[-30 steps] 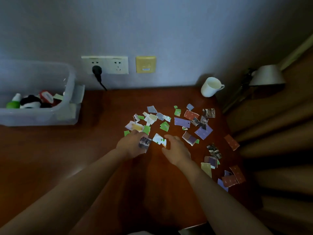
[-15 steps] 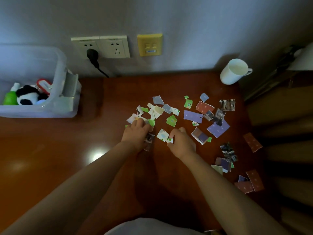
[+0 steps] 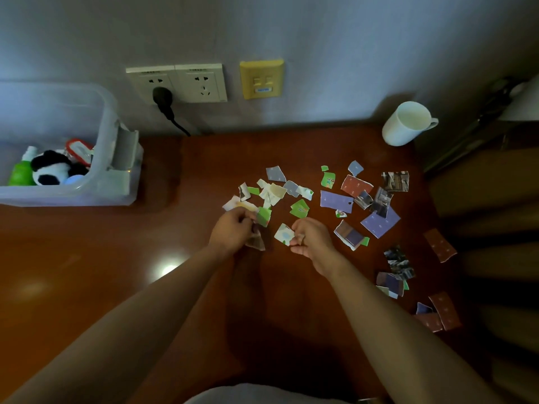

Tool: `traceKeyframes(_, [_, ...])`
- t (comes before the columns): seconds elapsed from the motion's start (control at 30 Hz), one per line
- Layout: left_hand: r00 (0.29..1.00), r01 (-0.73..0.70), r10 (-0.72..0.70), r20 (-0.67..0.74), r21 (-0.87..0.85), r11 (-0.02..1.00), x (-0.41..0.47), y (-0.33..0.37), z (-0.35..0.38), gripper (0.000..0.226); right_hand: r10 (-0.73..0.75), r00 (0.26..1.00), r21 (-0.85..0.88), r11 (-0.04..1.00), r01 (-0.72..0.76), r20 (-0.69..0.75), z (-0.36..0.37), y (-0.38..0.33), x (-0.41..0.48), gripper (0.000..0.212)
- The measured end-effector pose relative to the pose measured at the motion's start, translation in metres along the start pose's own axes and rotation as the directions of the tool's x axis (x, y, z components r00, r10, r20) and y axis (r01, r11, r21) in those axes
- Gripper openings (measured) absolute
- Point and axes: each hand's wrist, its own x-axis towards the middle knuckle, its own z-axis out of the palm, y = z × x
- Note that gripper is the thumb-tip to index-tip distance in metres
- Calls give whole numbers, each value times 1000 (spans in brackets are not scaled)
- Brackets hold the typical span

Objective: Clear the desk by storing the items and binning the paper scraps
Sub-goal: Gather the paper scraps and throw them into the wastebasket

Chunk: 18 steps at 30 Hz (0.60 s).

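Observation:
Several torn paper scraps (image 3: 335,201), purple, green, red and white, lie scattered over the right half of the brown desk (image 3: 116,272). My left hand (image 3: 232,230) holds a small bundle of scraps (image 3: 256,242) in its curled fingers and touches a green scrap (image 3: 264,216). My right hand (image 3: 312,239) pinches the edge of a white-and-green scrap (image 3: 283,234) that lies between the two hands. A clear plastic storage box (image 3: 113,176) at the left holds a panda toy (image 3: 51,170), a green bottle (image 3: 22,170) and other small items.
A white mug (image 3: 407,123) stands at the back right by the wall. Wall sockets with a black plug (image 3: 163,100) sit above the desk's back edge. More scraps (image 3: 440,246) lie near the desk's right edge, beside a dark wooden frame.
The view has tilted down and closer to the desk. My left hand has moved up to the green scrap with its bundle, and my right hand has closed on the white-and-green scrap.

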Motion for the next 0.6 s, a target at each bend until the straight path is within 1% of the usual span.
traceKeyframes(0.03, [999,27,-28,-25,-67,997,2,2,-1,28,0,1000,-4,1000,0,0,0,0,1,12])
traceKeyframes(0.07, [998,48,-51,-26,-103,994,3,5,-2,31,-42,999,-64,997,41,-9,-1,1,2,9])
traceKeyframes(0.1, [998,58,-60,-18,-90,994,4,8,-1,32,-119,993,-187,976,114,-17,-3,3,5,9])
traceKeyframes(0.13, [998,51,-52,-19,-26,998,6,11,0,33,-208,978,-334,923,192,-13,-4,5,7,12])
traceKeyframes(0.17, [999,43,-42,-27,39,998,7,13,0,34,-287,958,-476,843,251,-3,-5,7,9,15])
traceKeyframes(0.2, [999,34,-31,-38,88,995,8,16,1,36,-339,941,-585,760,281,12,-5,8,10,15])
traceKeyframes(0.23, [999,24,-19,-37,123,992,10,17,2,36,-366,930,-654,696,296,32,-5,9,11,15])
traceKeyframes(0.3, [999,-31,37,-21,218,975,16,16,5,23,-388,919,-745,590,311,76,-4,9,13,27])
traceKeyframes(0.37, [992,-111,125,-25,323,940,22,12,8,16,-404,910,-800,514,311,94,-1,9,13,40])
traceKeyframes(0.4, [985,-152,170,-18,361,920,24,10,9,18,-415,906,-818,489,302,87,1,9,13,44])
traceKeyframes(0.47, [973,-208,231,1,437,875,27,7,12,32,-439,896,-859,433,274,64,4,8,10,48])
traceKeyframes(0.53, [969,-221,246,19,509,832,30,6,14,43,-465,884,-902,358,241,52,8,8,7,50])
traceKeyframes(0.6, [965,-231,259,27,552,801,32,5,15,45,-474,880,-919,333,212,31,11,8,5,47])
